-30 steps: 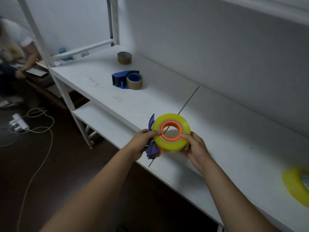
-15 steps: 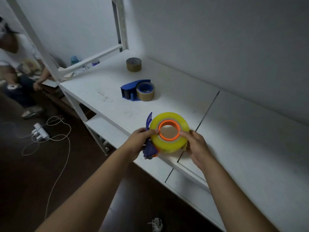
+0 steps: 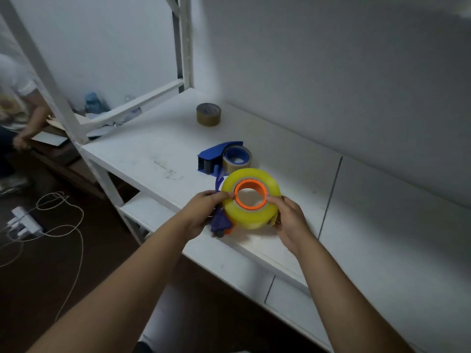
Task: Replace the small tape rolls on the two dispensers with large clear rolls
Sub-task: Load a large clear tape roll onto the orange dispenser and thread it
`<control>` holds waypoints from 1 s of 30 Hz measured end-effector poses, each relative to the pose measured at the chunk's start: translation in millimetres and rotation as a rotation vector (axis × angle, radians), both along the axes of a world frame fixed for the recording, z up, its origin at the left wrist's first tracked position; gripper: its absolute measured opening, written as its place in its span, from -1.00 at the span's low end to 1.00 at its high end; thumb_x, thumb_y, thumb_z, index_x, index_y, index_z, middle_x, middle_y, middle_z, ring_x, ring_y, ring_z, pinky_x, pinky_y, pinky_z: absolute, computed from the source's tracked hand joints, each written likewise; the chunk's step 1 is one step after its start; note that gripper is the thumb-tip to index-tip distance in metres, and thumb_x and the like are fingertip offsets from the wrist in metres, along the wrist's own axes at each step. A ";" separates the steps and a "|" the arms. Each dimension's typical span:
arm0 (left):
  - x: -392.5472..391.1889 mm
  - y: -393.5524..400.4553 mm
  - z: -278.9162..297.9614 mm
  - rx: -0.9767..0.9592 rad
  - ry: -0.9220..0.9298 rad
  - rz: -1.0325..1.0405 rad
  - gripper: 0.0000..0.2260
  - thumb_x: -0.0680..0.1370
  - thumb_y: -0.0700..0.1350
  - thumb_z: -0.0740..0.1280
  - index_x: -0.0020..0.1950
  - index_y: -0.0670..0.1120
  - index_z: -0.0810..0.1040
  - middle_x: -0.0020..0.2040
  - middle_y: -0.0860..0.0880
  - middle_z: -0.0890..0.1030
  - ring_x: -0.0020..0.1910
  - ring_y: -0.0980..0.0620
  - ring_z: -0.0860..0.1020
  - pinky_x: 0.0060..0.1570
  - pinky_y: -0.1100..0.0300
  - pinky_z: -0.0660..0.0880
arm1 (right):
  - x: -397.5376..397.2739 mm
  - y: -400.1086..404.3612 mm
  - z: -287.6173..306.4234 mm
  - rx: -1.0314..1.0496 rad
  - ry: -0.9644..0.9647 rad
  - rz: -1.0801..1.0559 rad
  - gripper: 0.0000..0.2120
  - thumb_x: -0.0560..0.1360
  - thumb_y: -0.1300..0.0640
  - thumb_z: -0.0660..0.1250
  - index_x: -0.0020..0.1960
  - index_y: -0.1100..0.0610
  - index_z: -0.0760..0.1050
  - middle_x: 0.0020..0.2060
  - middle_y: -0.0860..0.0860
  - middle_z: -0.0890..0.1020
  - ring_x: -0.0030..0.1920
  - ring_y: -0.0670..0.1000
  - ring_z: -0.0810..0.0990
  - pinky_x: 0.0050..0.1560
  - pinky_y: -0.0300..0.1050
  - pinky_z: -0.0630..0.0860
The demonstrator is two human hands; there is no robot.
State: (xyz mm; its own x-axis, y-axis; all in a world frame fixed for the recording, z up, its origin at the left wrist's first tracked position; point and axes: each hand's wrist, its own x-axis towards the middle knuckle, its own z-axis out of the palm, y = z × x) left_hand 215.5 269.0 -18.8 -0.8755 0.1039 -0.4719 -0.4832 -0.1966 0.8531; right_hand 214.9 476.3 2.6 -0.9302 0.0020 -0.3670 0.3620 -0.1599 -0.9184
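Seen from a head-worn camera, a person's two bare arms reach forward over the front edge of a white shelf board (image 3: 158,149). Between the hands is a large yellowish clear tape roll (image 3: 251,203), already seated on the orange hub (image 3: 251,194) of a handheld tape dispenser (image 3: 221,222) whose dark blue body and handle show just left of and below the roll. The left hand (image 3: 204,212) has its fingers curled closed around the dispenser body with the thumb laid against the roll's face; the right hand (image 3: 289,220) has its fingers clamped on the roll's right side, a fingertip touching the hub's rim. Farther back toward the middle of the shelf, a second, blue dispenser (image 3: 216,159) lies with a small brown tape roll (image 3: 237,160) on it, so that one appears not yet changed. A loose small brown roll (image 3: 208,114) stands near the back left corner. The held assembly hovers at the shelf's front edge: if the roll is not pushed fully home it could sit crooked or slide off the hub, and a slip here would probably drop it to the floor. The dispenser's cutting blade, not clearly visible, could nick a finger. No brand, label or writing is readable anywhere.
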 end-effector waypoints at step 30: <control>-123.1 -174.8 39.5 -0.014 0.009 -0.218 -0.59 0.50 -0.06 0.38 0.26 -0.25 0.46 -0.02 -0.26 0.55 -0.18 -0.21 0.55 -0.17 -0.12 0.55 | -78.6 -172.9 8.0 0.041 0.175 -0.221 -0.67 0.30 -0.06 0.45 -0.04 0.13 0.61 -0.14 0.12 0.68 -0.09 0.06 0.64 -0.03 0.00 0.54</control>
